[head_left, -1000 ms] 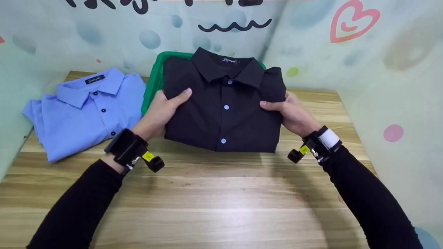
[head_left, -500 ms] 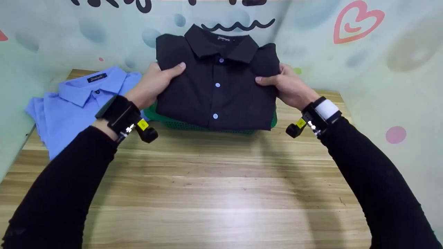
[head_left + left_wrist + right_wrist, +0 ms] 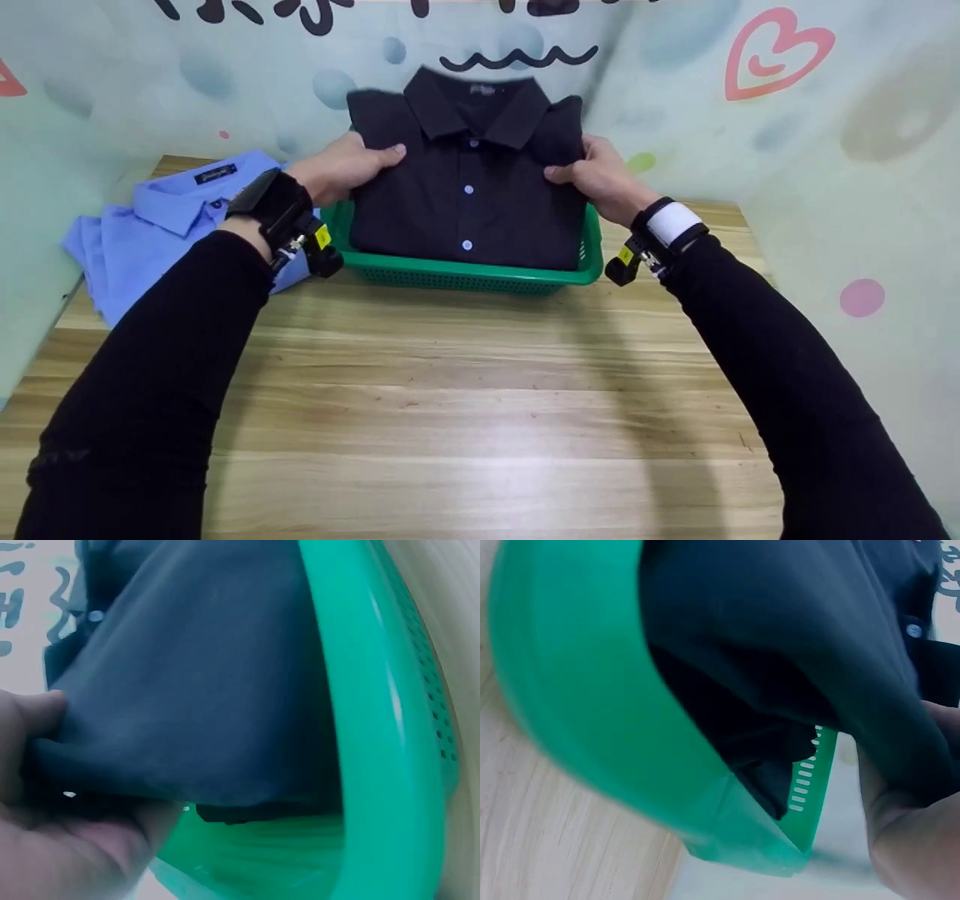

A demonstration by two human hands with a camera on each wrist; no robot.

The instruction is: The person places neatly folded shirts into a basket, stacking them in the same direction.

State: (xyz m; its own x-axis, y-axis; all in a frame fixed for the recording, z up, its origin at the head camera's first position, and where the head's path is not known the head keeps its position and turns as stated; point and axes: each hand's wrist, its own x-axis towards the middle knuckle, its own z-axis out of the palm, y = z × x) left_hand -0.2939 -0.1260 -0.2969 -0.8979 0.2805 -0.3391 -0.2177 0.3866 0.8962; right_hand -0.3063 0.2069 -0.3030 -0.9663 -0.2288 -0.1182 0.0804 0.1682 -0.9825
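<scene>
A folded black button-up shirt [image 3: 510,202] with pale buttons is held by both hands, its lower edge inside the green basket [image 3: 465,268] and its collar raised toward the back wall. My left hand [image 3: 341,166] grips the shirt's left side, thumb on the front and fingers behind it. On the opposite side my right hand [image 3: 606,176] pinches the shirt the same way. In the left wrist view, the black cloth [image 3: 202,682] hangs within the basket's rim [image 3: 390,720]. The right wrist view shows dark fabric folds [image 3: 757,712] below the rim [image 3: 592,690].
A folded light-blue shirt [image 3: 161,240] lies on the wooden table [image 3: 450,397] left of the basket, partly hidden by the left wrist strap. Patterned walls [image 3: 840,187] stand behind and at both sides.
Both hands have moved the black shirt away from the body and over the basket, first rising, then lowering its bottom edge behind the front rim. The basket's front now shows.
</scene>
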